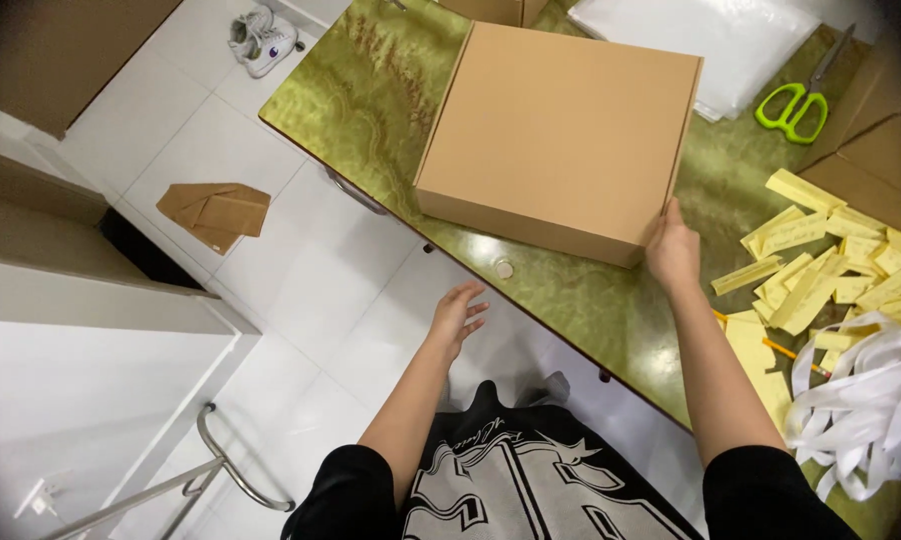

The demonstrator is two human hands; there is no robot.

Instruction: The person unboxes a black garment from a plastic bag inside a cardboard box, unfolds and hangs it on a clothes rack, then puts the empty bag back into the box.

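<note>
A closed brown cardboard box point(561, 135) lies flat on the green marbled table point(371, 90). My right hand point(673, 250) rests against the box's near right corner, fingers on its side. My left hand point(458, 315) hovers open over the floor just off the table's near edge, holding nothing, a short way below the box's near left corner.
Yellow paper strips point(821, 270) and a heap of white strips point(871, 400) lie at the right. Green-handled scissors point(796, 105) and clear plastic bags point(711, 40) sit behind the box. More cardboard boxes point(876, 150) stand far right. On the white floor: folded cardboard point(216, 212), white shoes point(263, 38).
</note>
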